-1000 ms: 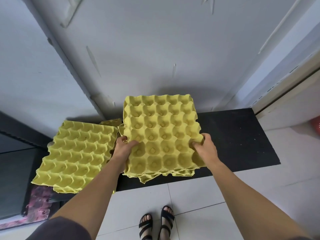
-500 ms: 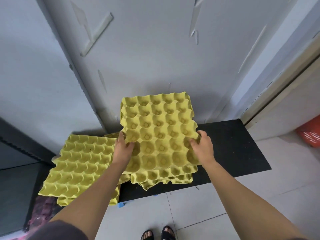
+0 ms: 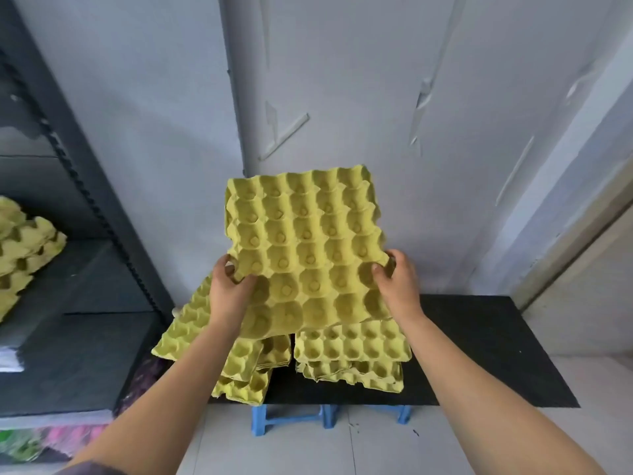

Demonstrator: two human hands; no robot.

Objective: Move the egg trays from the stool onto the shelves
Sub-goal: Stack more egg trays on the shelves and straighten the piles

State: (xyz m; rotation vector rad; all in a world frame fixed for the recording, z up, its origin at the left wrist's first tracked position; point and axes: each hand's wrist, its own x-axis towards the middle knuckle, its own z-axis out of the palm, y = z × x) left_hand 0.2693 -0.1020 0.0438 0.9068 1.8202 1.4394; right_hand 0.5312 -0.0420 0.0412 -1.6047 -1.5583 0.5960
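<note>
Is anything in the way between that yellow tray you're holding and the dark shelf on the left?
Only the shelf's black upright stands between lifted tray and shelf board; the front looks open.

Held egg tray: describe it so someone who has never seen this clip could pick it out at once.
Find the black-topped stool on blue legs against the grey wall; yellow egg trays lie stacked on it. Above those stacks is the held tray, raised in front of the wall. It alone is gripped at its side edges by the left hand and right hand.
</note>
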